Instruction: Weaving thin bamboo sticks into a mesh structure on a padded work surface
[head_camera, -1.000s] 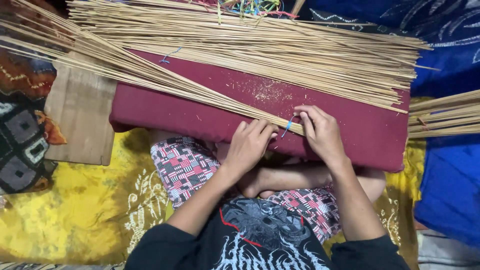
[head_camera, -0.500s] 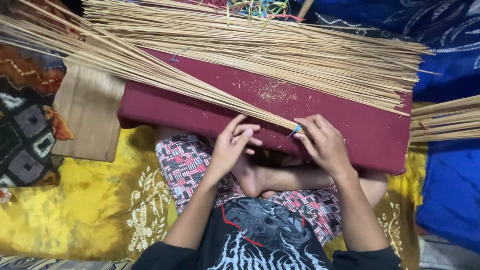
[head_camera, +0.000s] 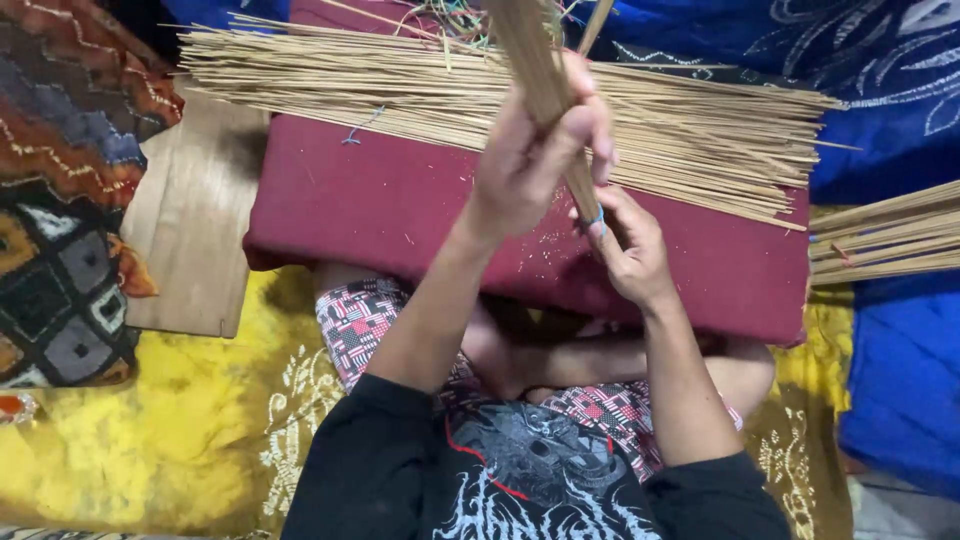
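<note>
Raised off the maroon cushion (head_camera: 400, 210) since half a second ago, the stick bundle (head_camera: 535, 60) is clasped upright by the left hand (head_camera: 530, 160); its banded lower end is pinched by the right hand (head_camera: 630, 245). Sticks could be spilled above the cushion if either grip loosens.

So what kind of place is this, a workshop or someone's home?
Likely a home floor used for handcraft: the person sits cross-legged on a yellow cloth, a maroon cushion on the lap, thin sticks piled across it, both hands gripping a bundle.

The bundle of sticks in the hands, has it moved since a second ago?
Yes. The bundle of sticks lay flat across the maroon cushion; now it is raised upright above it.
</note>
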